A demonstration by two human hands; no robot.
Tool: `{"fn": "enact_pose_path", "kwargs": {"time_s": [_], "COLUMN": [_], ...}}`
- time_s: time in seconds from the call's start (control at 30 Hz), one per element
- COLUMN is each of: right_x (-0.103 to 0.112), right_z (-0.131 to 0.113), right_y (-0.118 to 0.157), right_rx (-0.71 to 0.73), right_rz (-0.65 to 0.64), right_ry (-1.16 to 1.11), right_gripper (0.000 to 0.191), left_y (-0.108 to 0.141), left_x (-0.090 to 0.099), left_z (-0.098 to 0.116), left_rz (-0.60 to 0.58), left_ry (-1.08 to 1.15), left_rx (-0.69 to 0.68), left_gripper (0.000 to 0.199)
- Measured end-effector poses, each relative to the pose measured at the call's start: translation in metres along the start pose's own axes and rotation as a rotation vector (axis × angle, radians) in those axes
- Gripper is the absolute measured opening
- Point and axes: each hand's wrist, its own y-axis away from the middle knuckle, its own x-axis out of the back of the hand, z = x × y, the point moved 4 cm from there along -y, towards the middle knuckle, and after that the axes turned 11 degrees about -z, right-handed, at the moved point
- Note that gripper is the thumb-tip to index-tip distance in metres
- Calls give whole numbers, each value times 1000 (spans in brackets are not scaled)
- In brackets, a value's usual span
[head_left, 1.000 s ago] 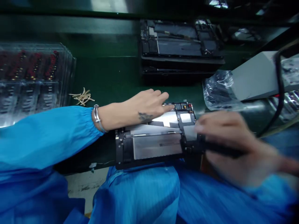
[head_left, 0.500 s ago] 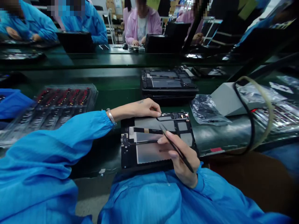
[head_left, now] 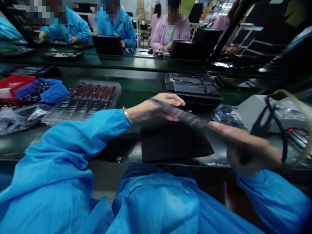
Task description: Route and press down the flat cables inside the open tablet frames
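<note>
A long dark green bench (head_left: 136, 86) ran across in front of the seated person. A flat black pad (head_left: 174, 146) lay at its near edge. Behind that sat a stack of opened black tablets (head_left: 192, 86). To the left lay a clear plastic tray (head_left: 85, 100) of small red and black parts, then a blue bin (head_left: 52, 92), a red bin (head_left: 14, 81) and some crumpled clear bags (head_left: 17, 118). To the right lay another clear bag (head_left: 227, 115), just beside a grey box (head_left: 251, 109) with a black cable (head_left: 275, 126) looped across it.
</note>
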Motion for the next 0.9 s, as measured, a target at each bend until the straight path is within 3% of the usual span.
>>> {"fn": "enact_pose_path", "kwargs": {"time_s": [0.1,0.17,0.3,0.43,0.67,0.9], "right_x": [1,-1,-12,-14,-22,-26], "right_z": [-9,-8,0,5,17,33], "right_y": [-11,-19,-26,-18,-13,-8], "right_rx": [68,-20,-368,-587,-677,-676], "right_rz": [395,496,285,276,72,-61], "right_ry": [-44,-183,-528,-600,-600,-590], "right_gripper": [18,14,13,28,21,31], "left_y": [20,33,45,42,34,30], "left_x": [-15,-22,-25,-22,-16,-11], "left_z": [3,8,11,0,-26,-39], "left_rz": [7,28,136,204,222,253], "left_ry": [126,24,-220,-145,92,147], "left_rx": [-115,-199,-241,-201,-67,48], "left_gripper": [24,32,40,45,51,47]}}
